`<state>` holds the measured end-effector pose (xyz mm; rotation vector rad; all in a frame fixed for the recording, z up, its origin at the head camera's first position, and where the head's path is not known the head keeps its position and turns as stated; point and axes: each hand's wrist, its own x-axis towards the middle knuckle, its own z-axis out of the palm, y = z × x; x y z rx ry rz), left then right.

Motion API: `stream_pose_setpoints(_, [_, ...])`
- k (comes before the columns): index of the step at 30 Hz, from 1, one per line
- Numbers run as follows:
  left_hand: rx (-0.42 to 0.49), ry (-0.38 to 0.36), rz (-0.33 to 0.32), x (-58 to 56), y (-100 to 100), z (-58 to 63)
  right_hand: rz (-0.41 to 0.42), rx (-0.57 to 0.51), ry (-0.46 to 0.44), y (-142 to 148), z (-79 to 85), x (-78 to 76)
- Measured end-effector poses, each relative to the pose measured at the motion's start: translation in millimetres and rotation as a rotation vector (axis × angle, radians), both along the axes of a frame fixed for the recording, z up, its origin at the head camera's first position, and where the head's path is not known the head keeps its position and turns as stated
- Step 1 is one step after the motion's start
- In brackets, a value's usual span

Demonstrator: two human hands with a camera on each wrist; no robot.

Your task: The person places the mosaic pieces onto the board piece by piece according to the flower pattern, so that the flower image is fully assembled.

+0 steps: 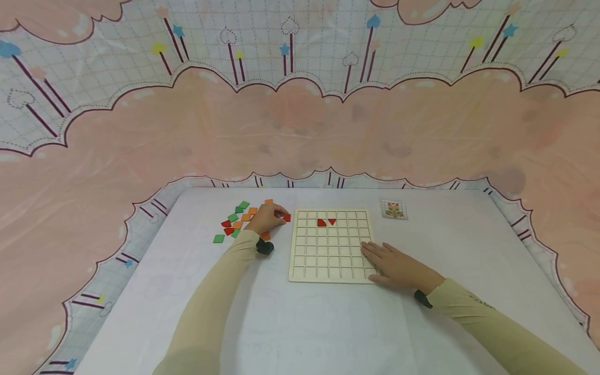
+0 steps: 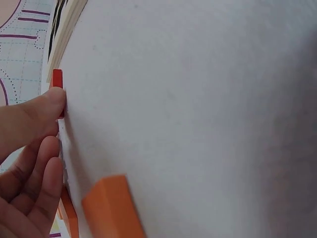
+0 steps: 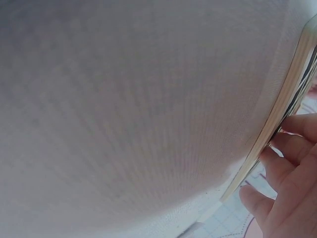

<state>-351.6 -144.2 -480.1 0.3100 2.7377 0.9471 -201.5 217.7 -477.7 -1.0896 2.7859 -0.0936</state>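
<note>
Between thumb and fingers my left hand [image 1: 266, 219] pinches a small red tile [image 1: 287, 217], just left of the wooden grid board [image 1: 307, 249]. From the left wrist the red tile [image 2: 58, 78] is seen edge-on, its lower part hidden by the thumb. In the board's upper rows lie a red quarter-round tile [image 1: 321, 223] and a red triangle tile [image 1: 332, 222]. My right hand [image 1: 398, 265] rests with extended fingers on the board's right edge. The right wrist view shows those fingers [image 3: 280, 166] at the board's side [image 3: 280, 106].
Loose green, orange and red tiles lie around and left of the left hand, among them a green tile [image 1: 219, 238]. An orange tile [image 2: 113, 208] stands close to the left wrist. A small pattern card [image 1: 394, 209] lies beyond the board's right side on the white table [image 1: 309, 328].
</note>
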Motion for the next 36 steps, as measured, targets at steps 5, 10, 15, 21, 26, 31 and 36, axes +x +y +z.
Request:
stream_pose_setpoints(5, [0.006,0.014,0.0,-0.7,0.5,-2.3,0.001,0.012,0.004,0.3,-1.3,-1.0])
stream_pose_setpoints(10, [0.019,0.016,0.01,-1.7,0.7,-4.8,0.002,0.011,0.005,0.6,-2.6,-1.8])
stream_pose_setpoints(15, [0.021,0.032,0.01,-1.8,0.5,-5.5,0.003,0.011,0.0,0.6,-2.5,-1.9])
stream_pose_setpoints(21, [0.037,0.034,0.015,-2.5,1.3,-4.9,0.001,0.006,-0.006,1.0,-2.1,-1.9])
stream_pose_setpoints(26, [0.032,0.042,0.012,-4.9,0.6,-8.6,0.007,-0.007,-0.002,1.5,-1.6,-2.0])
stream_pose_setpoints(31, [0.056,0.022,0.045,-4.9,0.7,-10.4,0.001,-0.008,-0.015,1.0,-0.9,-1.7])
stream_pose_setpoints(36, [0.08,0.011,0.073,-3.0,0.9,-11.0,0.005,-0.008,-0.011,1.3,-0.4,-1.3])
